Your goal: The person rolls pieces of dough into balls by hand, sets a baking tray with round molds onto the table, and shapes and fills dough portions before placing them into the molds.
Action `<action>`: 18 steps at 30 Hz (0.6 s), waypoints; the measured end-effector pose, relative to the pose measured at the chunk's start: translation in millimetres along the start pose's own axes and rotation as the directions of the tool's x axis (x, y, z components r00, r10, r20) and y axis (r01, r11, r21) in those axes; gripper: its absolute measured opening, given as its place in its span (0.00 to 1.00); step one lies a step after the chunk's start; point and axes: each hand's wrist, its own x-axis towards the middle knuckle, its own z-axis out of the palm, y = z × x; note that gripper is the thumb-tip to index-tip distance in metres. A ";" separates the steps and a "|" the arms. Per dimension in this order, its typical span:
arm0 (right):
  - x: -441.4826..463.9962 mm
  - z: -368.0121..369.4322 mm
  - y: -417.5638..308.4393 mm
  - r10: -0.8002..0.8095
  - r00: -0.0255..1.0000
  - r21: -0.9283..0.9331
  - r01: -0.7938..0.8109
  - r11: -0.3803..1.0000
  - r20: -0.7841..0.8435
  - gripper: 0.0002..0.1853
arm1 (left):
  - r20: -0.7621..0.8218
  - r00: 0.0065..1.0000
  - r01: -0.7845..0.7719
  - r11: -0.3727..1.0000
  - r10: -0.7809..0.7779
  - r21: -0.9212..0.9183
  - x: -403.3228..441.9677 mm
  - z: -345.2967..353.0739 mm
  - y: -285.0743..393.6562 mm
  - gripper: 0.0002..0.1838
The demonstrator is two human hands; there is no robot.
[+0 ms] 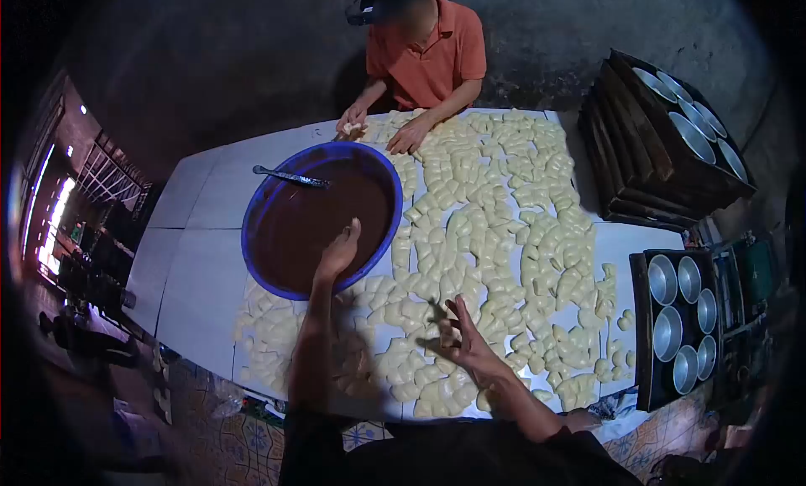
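Note:
My left hand (338, 253) hovers over the near right part of a blue basin (395, 226). Its fingers look stretched out, and I see nothing held in it. Smooth brown paste (290, 234) fills much of the basin, and a metal spoon (294, 177) lies across the far rim with its end over the paste. Above the near side of the table my right hand (472, 347) is open, fingers spread and bent, with nothing in it. Below it lie many pale, glossy dough pieces (462, 234), set close together in rows.
Across the white-tiled table (197, 251) a person in an orange shirt (445, 49) works with both hands at the dough's far edge. Stacked dark trays (638, 142) stand at the right. Nearer, another dark tray (684, 318) holds several round metal tins (667, 333).

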 end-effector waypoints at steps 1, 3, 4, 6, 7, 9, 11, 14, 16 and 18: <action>-0.9 -4.4 3.6 0.008 1.000 0.001 -0.008 1.000 -0.005 0.58 | 0.225 0.970 0.090 0.995 -0.098 0.047 8.1 -0.6 1.8 0.39; -2.0 -13.6 12.0 0.028 0.999 0.013 -0.028 1.000 -0.023 0.54 | 0.183 0.971 0.156 0.988 -0.155 0.008 22.8 2.6 -12.4 0.35; -3.5 -14.6 12.1 0.004 0.999 0.013 -0.004 1.000 -0.036 0.52 | 0.173 0.967 0.194 0.981 -0.189 -0.008 25.5 10.5 -22.1 0.33; -5.3 -18.3 12.4 0.014 0.999 -0.004 -0.014 1.000 -0.051 0.50 | -0.095 0.994 -0.034 0.984 0.051 0.174 -25.5 1.7 28.4 0.29; -5.4 -17.5 13.4 0.012 0.999 -0.020 -0.013 1.000 -0.052 0.49 | -0.210 0.960 -0.125 0.953 0.187 0.275 -46.8 0.5 45.5 0.28; -3.6 -19.4 24.0 0.009 0.998 -0.060 -0.012 0.998 -0.057 0.46 | -0.285 0.929 -0.132 0.931 0.236 0.339 -57.9 15.9 37.6 0.23; -0.4 -12.1 20.1 -0.036 0.998 -0.046 0.034 0.998 -0.050 0.41 | -0.362 0.856 -0.192 0.878 0.368 0.438 -76.3 31.9 27.8 0.22; -3.8 -10.4 29.5 0.136 0.987 0.405 -0.091 0.910 -0.084 0.29 | -0.154 0.959 0.032 0.634 -0.237 -0.772 -130.6 66.1 39.7 0.34; -13.2 -18.8 45.7 0.275 0.961 0.646 -0.201 0.736 -0.014 0.21 | 0.517 0.856 0.517 0.034 -0.012 -0.855 -171.1 87.7 53.8 0.42; -32.7 -13.6 25.7 0.268 0.927 0.538 -0.090 0.838 -0.262 0.14 | 0.353 0.935 0.353 0.127 -0.026 -0.927 -204.6 119.6 68.7 0.37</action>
